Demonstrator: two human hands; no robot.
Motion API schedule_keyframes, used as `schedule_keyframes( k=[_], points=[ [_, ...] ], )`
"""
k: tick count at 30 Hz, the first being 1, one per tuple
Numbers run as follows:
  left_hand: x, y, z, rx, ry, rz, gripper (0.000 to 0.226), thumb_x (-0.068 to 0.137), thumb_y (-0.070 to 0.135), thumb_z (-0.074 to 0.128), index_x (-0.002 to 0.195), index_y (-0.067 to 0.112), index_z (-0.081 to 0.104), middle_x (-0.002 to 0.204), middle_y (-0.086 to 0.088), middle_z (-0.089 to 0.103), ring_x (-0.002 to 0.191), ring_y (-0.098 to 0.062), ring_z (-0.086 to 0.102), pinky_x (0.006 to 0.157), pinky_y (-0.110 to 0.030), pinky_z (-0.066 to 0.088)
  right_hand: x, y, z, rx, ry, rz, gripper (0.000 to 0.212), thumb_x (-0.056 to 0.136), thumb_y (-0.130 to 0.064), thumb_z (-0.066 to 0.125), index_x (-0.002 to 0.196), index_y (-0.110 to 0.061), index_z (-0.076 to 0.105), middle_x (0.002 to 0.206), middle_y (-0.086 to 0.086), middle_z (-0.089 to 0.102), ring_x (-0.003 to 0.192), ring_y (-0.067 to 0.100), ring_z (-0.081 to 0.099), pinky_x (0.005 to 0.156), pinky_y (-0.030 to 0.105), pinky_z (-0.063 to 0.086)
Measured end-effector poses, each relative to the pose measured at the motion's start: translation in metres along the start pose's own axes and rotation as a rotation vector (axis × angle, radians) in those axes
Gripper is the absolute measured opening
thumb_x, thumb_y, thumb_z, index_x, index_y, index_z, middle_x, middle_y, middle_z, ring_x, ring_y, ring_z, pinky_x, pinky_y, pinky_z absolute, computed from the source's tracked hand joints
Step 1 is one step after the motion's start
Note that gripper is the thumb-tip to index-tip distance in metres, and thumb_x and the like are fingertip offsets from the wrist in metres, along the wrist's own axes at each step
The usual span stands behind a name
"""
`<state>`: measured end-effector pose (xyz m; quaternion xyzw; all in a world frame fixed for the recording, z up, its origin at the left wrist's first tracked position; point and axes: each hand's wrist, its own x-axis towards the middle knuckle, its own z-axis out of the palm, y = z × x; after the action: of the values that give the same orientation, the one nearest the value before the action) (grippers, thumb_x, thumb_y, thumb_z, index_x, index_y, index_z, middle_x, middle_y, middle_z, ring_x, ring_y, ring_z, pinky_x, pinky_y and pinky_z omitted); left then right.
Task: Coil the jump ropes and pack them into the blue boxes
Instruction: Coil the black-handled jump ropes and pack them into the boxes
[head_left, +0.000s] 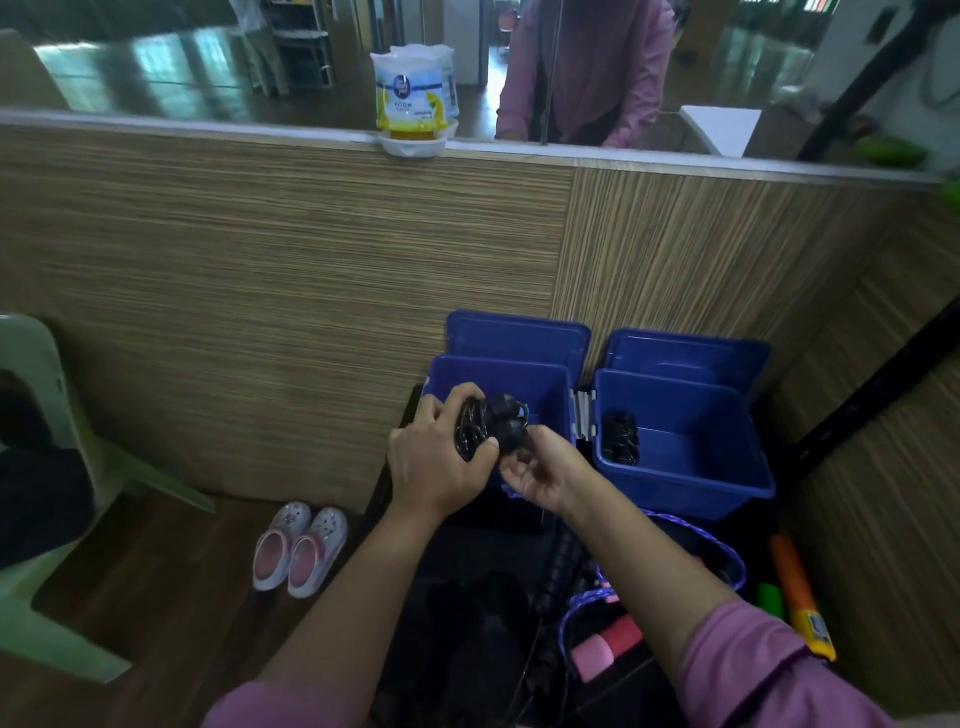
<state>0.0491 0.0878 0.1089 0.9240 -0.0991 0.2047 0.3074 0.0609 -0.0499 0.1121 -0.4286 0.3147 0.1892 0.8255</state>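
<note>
Wood-panelled wall (291, 270) backs two blue boxes: the right box (691, 467) contains one coiled rope (621, 436); over the left box (540, 387), a coiled black jump rope (488, 423) is gripped by the left hand (441, 457) and pinched by the right hand (540, 470).

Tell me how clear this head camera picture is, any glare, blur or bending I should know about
Head view: dim indoor light; the coiled black rope held by the left hand and right hand reads as a dark mass, strands hard to separate. The glass above the partition shows glare and reflections. Wide-angle bending curves the ledge. The floor items near the bottom edge are murky.
</note>
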Motion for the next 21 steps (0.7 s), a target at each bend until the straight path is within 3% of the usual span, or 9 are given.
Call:
schedule_keyframes(
  k=[3,6,8,9,11,14,16,19,21],
  points=[
    [0.001,0.002,0.005,-0.025,-0.008,-0.019,0.051,0.069,0.053,0.043,0.116,0.034,0.049,0.091,0.004,0.053,0.076,-0.022,0.060,0.066,-0.034,0.047,0.006,-0.004,-0.005,-0.165,0.061,-0.022,0.007,0.090,-0.008,0.049,0.091,-0.009,0.056,0.068,0.002,0.051,0.052,0.011,0.046,0.041,0.020,0.045],
    [0.005,0.006,0.012,-0.117,0.007,-0.164,0.055,0.070,0.056,0.036,0.117,0.030,0.050,0.095,0.000,0.055,0.081,-0.025,0.059,0.071,-0.034,0.044,0.006,-0.006,-0.010,-0.359,0.104,-0.078,0.004,0.084,-0.016,0.061,0.085,-0.012,0.062,0.065,0.001,0.055,0.048,0.012,0.048,0.048,0.024,0.040],
    [0.010,0.010,0.019,-0.156,-0.008,-0.282,0.055,0.073,0.060,0.035,0.118,0.031,0.046,0.102,-0.004,0.057,0.090,-0.027,0.059,0.080,-0.041,0.047,0.010,-0.003,-0.011,-0.247,-0.003,-0.110,0.016,0.090,-0.020,0.059,0.101,-0.010,0.064,0.095,0.005,0.066,0.081,0.022,0.065,0.065,0.033,0.052],
    [0.013,0.012,0.024,-0.179,-0.031,-0.357,0.052,0.077,0.061,0.038,0.120,0.031,0.043,0.108,-0.007,0.058,0.096,-0.029,0.058,0.087,-0.045,0.046,0.012,-0.001,-0.010,-0.179,-0.061,-0.143,0.023,0.094,-0.022,0.054,0.111,-0.008,0.063,0.109,0.007,0.067,0.098,0.028,0.064,0.075,0.039,0.055],
    [0.020,0.018,0.034,-0.276,-0.090,-0.540,0.047,0.088,0.057,0.043,0.126,0.028,0.037,0.121,-0.011,0.055,0.108,-0.032,0.055,0.097,-0.050,0.040,0.016,0.004,-0.005,-0.130,-0.136,-0.230,0.032,0.098,-0.025,0.047,0.120,-0.007,0.060,0.119,0.013,0.065,0.104,0.029,0.061,0.086,0.046,0.051],
    [0.026,0.022,0.046,-0.498,-0.151,-0.710,0.045,0.097,0.046,0.041,0.133,0.022,0.034,0.136,-0.012,0.045,0.118,-0.031,0.049,0.107,-0.051,0.030,0.013,0.008,0.001,-0.281,-0.104,-0.374,0.020,0.095,-0.017,0.049,0.103,-0.011,0.066,0.089,0.008,0.070,0.077,0.018,0.064,0.063,0.028,0.049],
    [0.029,0.021,0.049,-0.600,-0.176,-0.744,0.037,0.098,0.042,0.038,0.131,0.025,0.036,0.137,-0.013,0.042,0.115,-0.029,0.048,0.108,-0.050,0.030,0.017,0.011,-0.003,-0.305,-0.075,-0.413,0.014,0.093,-0.013,0.054,0.100,-0.014,0.065,0.082,0.003,0.070,0.073,0.015,0.066,0.059,0.025,0.049],
    [0.029,0.016,0.056,-0.698,-0.231,-0.708,0.030,0.101,0.028,0.037,0.130,0.024,0.040,0.137,-0.015,0.041,0.102,-0.020,0.043,0.094,-0.032,0.034,0.027,0.014,-0.014,-0.308,-0.077,-0.479,0.028,0.086,-0.008,0.063,0.113,-0.013,0.061,0.106,0.008,0.070,0.100,0.022,0.067,0.087,0.034,0.053],
    [0.026,0.015,0.062,-0.719,-0.288,-0.639,0.036,0.099,0.018,0.041,0.135,0.024,0.039,0.136,-0.014,0.041,0.103,-0.018,0.045,0.085,-0.027,0.034,0.029,0.013,-0.022,-0.386,-0.032,-0.535,0.044,0.083,-0.002,0.067,0.123,-0.014,0.056,0.115,0.007,0.068,0.106,0.019,0.065,0.096,0.033,0.050]
  ],
)
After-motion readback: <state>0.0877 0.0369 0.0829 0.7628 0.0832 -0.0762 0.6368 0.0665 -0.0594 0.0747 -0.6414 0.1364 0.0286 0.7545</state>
